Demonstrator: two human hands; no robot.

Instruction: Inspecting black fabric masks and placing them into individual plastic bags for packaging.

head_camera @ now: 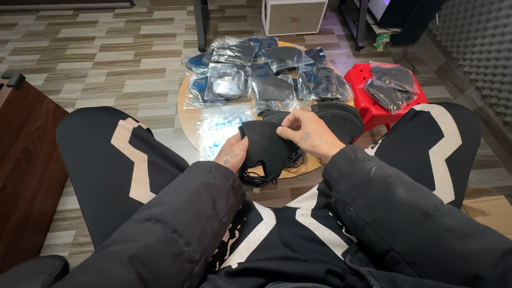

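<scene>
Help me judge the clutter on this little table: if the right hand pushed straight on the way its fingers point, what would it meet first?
The right hand points left across the black mask it pinches; past that, likely the left hand, though depth is unclear.

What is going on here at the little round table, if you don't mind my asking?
A seated person holds a black face mask in both hands: the left hand grips its lower side, the right hand pinches its top edge. Ahead, the round wooden table carries many clear bags of dark masks and a loose stack. One more bag lies on a red stool.
</scene>
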